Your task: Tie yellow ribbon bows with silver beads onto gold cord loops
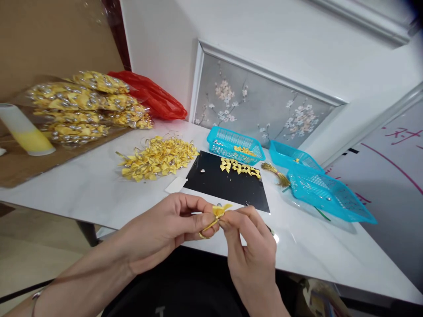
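Note:
Close to my body, over the table's front edge, both hands meet at a small yellow ribbon bow (219, 210) with a gold tie. My left hand (178, 220) pinches it between thumb and fingers, and the tie's looped end hangs below that thumb. From the other side, the fingertips of my right hand (251, 237) are closed on the bow's lower right part. A silvery round bit shows just behind the bow. Beyond the hands lies a black mat (228, 189) with rows of yellow bows (239, 167) and one silver bead (202, 170).
A pile of finished-looking yellow bows (158, 158) lies left of the mat. Bagged bows (82, 105), a red plastic bag (155, 94) and a yellow-white tube (28, 130) stand further left. Blue baskets (236, 143) and a bundle of gold ties (276, 173) sit behind and right.

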### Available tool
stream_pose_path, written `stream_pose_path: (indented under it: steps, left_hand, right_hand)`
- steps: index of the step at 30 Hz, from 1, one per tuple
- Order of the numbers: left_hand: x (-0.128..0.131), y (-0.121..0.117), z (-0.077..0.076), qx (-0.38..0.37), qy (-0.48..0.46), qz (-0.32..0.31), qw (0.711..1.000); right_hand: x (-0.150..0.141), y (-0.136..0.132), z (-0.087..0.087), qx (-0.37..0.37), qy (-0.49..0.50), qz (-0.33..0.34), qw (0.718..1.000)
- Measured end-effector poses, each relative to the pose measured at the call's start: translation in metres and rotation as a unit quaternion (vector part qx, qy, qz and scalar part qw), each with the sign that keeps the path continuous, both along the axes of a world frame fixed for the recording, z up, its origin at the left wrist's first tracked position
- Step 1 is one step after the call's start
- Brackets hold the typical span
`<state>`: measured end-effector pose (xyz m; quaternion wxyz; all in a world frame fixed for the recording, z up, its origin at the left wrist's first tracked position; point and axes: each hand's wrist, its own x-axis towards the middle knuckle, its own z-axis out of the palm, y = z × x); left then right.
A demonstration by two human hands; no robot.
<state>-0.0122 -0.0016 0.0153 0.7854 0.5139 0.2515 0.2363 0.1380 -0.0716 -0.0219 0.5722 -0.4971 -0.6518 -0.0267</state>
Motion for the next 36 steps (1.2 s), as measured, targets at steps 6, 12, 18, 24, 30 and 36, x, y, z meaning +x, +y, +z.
stream_pose_path:
  steps: [6,12,18,24,30,36]
  left_hand:
    - [0.001,-0.003,0.003,0.003,0.000,-0.001,1.000]
    - [0.000,0.000,-0.001,-0.024,-0.001,0.007,1.000]
    - [0.000,0.004,-0.006,-0.054,-0.011,0.011,0.998]
    - [0.001,0.006,-0.010,-0.082,-0.024,0.021,0.996]
    - [0.002,0.008,-0.009,-0.097,-0.021,0.019,0.995]
    - [0.000,0.008,-0.007,-0.093,-0.016,-0.007,0.996]
  right_hand:
    - [0.003,-0.004,0.000,-0.014,-0.024,0.012,1.000]
    - [0.006,-0.006,-0.008,-0.021,-0.061,0.012,0.998]
    - [0.008,-0.003,-0.009,-0.026,-0.068,0.023,0.997]
    - [0.009,-0.001,-0.009,-0.025,-0.075,0.018,0.997]
    - [0.011,-0.001,-0.009,-0.031,-0.072,0.015,0.997]
    - [0.009,0.000,-0.009,-0.016,-0.061,0.014,0.998]
